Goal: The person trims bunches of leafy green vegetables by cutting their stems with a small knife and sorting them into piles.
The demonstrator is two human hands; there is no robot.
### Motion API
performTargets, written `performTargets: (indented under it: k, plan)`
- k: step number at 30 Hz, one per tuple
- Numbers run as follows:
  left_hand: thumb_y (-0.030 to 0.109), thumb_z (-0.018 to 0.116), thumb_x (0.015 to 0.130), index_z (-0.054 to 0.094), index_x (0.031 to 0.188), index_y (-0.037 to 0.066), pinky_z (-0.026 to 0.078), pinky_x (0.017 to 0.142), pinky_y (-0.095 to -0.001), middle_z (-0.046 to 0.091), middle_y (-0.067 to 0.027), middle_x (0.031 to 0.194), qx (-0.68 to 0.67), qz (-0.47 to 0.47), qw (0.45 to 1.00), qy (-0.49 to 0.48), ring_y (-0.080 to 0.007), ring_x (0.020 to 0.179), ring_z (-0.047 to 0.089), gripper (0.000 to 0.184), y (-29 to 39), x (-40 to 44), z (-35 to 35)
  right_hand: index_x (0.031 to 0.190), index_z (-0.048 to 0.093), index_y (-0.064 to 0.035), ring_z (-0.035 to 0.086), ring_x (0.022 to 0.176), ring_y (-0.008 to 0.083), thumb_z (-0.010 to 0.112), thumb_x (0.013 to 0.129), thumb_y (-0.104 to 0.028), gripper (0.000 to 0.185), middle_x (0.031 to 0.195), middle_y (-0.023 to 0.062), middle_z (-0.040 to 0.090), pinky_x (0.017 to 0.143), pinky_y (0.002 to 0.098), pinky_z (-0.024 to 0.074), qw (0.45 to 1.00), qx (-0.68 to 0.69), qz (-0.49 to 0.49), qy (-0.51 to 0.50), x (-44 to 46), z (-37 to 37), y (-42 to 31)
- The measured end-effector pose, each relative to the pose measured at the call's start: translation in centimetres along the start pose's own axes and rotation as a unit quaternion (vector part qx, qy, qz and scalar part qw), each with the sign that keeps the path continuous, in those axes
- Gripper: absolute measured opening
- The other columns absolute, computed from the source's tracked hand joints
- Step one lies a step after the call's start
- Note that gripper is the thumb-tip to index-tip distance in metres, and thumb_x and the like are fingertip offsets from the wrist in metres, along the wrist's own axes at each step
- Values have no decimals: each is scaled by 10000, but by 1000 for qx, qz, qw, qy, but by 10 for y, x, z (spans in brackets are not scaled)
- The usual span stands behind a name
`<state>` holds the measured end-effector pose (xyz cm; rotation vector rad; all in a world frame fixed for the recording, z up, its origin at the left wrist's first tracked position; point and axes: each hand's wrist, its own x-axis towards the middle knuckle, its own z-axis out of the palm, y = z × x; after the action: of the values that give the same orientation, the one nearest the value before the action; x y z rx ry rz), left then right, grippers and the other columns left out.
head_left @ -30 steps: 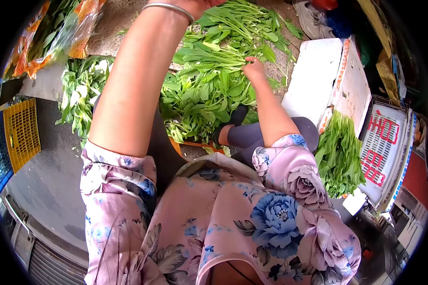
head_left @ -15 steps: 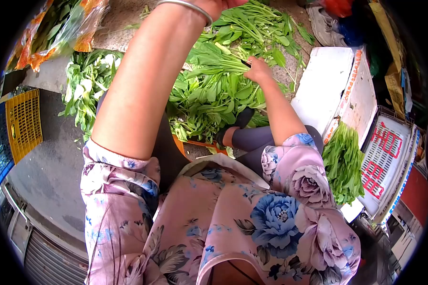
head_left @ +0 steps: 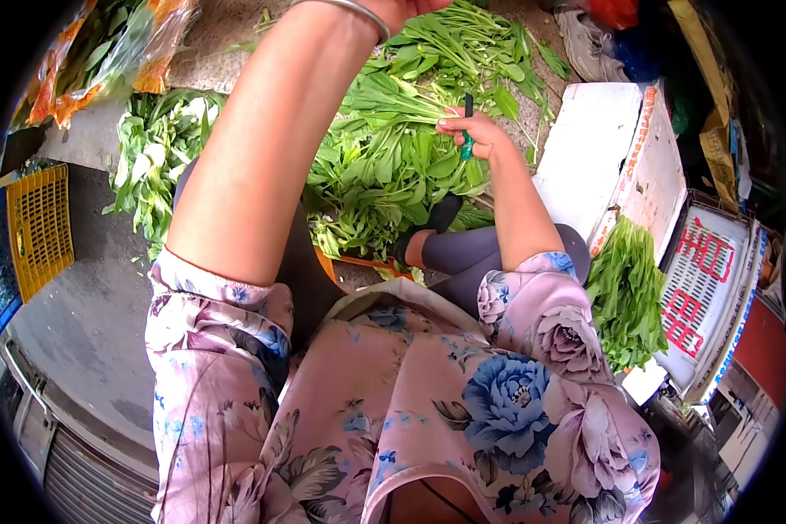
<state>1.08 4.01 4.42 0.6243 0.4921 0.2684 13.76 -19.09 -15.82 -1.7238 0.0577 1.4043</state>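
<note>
Only the edge of my left hand shows at the top of the head view. Its fingers are cut off, so what they hold is hidden. My right hand is closed around a slim black and green tool, likely a small knife. Its fingertips are at the stem ends of a bunch of leafy greens. That bunch lies over a large heap of loose greens between my legs. More greens with long stems are spread on the ground beyond.
A white foam box stands at right, beside a bundle of greens and a white crate. At left are pale-stemmed greens, a yellow crate and a plastic bag. A grey shoe is at upper right.
My right hand has turned, and the black and green tool now shows upright in it. Since the first frame, my left forearm has shifted slightly right in view.
</note>
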Motion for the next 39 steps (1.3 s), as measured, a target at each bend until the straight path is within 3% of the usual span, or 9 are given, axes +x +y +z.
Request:
performTargets:
  k: [5,12,16,20,27,30,31,34,39]
  plan:
    - [207,475,853,517,892,85,453,625,-294,577,-10,697,2,2,1000,-3,-161,716,583,135,-2,2,-1,1101,507,4,617,719,122,659,787,-131,374,899,77,606,426,199,367,990,104,21,92,1,12,3]
    - [186,507,822,553,693,100,444,611,-285,536,1,613,98,-6,994,-57,-134,684,573,162,-13,1,0,1051,547,9,596,592,102,630,813,-178,314,804,68,612,391,214,347,970,-53,-186,149,-62,29,-42]
    - [197,649,718,636,733,1,475,622,-277,627,-74,648,559,148,797,-174,-171,614,594,197,-41,0,1,1083,542,22,574,586,78,634,812,-162,340,747,41,583,397,177,316,931,-102,-299,181,-140,37,-65]
    - [211,682,688,662,875,39,481,675,-286,651,-112,769,558,128,790,-220,-189,680,610,255,-73,-9,8,1082,548,26,539,538,58,614,824,-153,321,675,30,572,392,171,313,916,-82,-345,188,-180,32,-58]
    - [417,765,603,606,1000,49,457,753,-322,619,-127,883,712,271,611,-216,-246,767,575,564,-105,-34,25,1052,547,33,457,465,39,593,837,-140,280,648,30,559,392,167,324,921,-10,-367,132,-199,26,-43]
    - [385,774,611,571,974,26,450,754,-315,608,-119,865,721,135,647,-210,-232,784,574,550,-103,-37,36,1030,565,13,461,479,37,595,829,-164,269,640,32,582,422,179,334,938,7,-333,96,-196,17,-37]
    - [333,783,627,533,943,8,445,733,-293,593,-95,837,642,131,716,-240,-186,777,562,518,-111,-30,27,1043,567,1,424,458,20,598,827,-171,278,608,21,569,395,171,298,933,20,-344,101,-192,18,-36]
    - [282,779,652,515,943,-4,443,712,-276,586,-76,840,622,117,739,-231,-140,771,543,486,-113,-24,25,1066,535,49,482,510,43,598,834,-139,305,683,37,568,393,167,320,928,30,-362,87,-187,15,-39]
    - [186,691,773,481,976,-7,442,668,-223,586,-54,841,579,62,786,-208,-89,759,537,350,-109,-17,24,1145,483,54,583,627,109,484,896,-381,501,897,118,573,404,175,336,910,115,-380,122,-180,20,-48]
